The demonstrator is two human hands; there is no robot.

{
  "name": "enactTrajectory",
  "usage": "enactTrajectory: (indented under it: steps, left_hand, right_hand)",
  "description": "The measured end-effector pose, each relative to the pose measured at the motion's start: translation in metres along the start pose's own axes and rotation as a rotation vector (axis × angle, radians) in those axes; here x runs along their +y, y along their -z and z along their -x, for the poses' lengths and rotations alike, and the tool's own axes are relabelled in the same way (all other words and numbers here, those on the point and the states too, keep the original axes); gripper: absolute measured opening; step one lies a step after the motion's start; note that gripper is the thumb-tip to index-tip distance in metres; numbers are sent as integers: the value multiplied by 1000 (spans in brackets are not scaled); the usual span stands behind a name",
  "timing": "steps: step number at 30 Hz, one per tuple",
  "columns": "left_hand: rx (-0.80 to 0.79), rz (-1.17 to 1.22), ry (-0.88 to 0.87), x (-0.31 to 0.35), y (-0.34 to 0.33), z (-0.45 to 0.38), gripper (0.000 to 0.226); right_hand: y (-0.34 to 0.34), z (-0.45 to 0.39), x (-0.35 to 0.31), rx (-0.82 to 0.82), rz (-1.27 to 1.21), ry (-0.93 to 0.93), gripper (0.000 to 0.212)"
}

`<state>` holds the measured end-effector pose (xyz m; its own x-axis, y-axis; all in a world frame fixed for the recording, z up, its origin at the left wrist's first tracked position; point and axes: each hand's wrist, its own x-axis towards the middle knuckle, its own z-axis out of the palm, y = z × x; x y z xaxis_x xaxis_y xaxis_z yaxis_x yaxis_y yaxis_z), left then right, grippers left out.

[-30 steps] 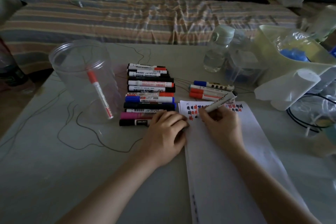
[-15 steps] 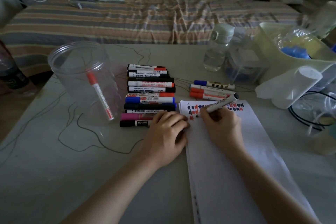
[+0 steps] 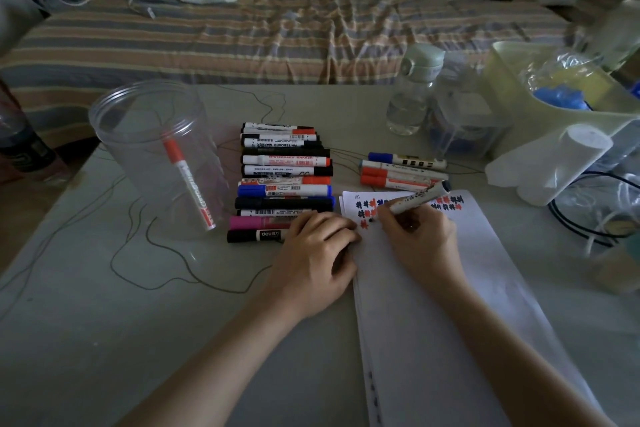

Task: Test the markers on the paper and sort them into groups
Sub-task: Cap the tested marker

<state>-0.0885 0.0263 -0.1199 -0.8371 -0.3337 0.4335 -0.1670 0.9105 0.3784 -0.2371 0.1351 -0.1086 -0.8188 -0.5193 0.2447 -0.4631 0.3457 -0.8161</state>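
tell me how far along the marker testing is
Done: rows of red, blue and black marks on the paper, four markers beside it, one red marker in the clear tub. In hand: the right hand writes with a marker; the left hand rests at the paper's edge. Left: probably the long row of markers.

striped bedcover point(image 3: 277, 35), possibly pink marker point(image 3: 258, 222)

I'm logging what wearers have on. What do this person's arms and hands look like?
Both forearms are bare, with no sleeves in view. The left hand and right hand wear no gloves, and no watch or bracelet shows.
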Motion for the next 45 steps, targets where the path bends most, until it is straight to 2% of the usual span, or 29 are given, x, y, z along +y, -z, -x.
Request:
enactTrajectory:
  steps: [9,15,17,22,26,29,31,34,36,40,42,45]
  left_hand:
    - [-16,18,1,-1,1,1,34]
    - [40,14,-13,-4,-4,3,23]
    - [62,28,-25,-4,-4,3,20]
    - [35,74,-20,0,4,3,40]
    - [54,-30,13,1,12,2,39]
    - [-28,-168,3,7,17,1,47]
    - [-33,-191,-13,12,22,-2,44]
    - [36,44,68,25,35,-4,23]
    - [98,298,238,39,46,-2,17]
    - [110,807,685,63,68,11,22]
    - [94,1048,824,68,72,19,23]
    - [161,1304,948,72,78,24,17]
  right_hand:
    - [0,1,-1,23,-23,-6,13]
    - [-1,2,-4,14,17,3,14]
    - [1,1,-4,-1,-52,-24,17]
    - [12,-2,-15,-48,-256,-116,22]
    - [29,2,-34,-53,-302,-85,20]
    - [42,13,-42,-47,-284,-74,19]
    - [50,25,-46,-47,-284,-109,18]
    - [66,43,-51,-49,-356,-217,15]
    - [74,54,-55,-80,-415,-279,8]
    - [75,79,-64,-132,-557,-383,16]
    - [73,89,-70,-132,-618,-414,18]
    - [72,101,-80,-125,-650,-385,15]
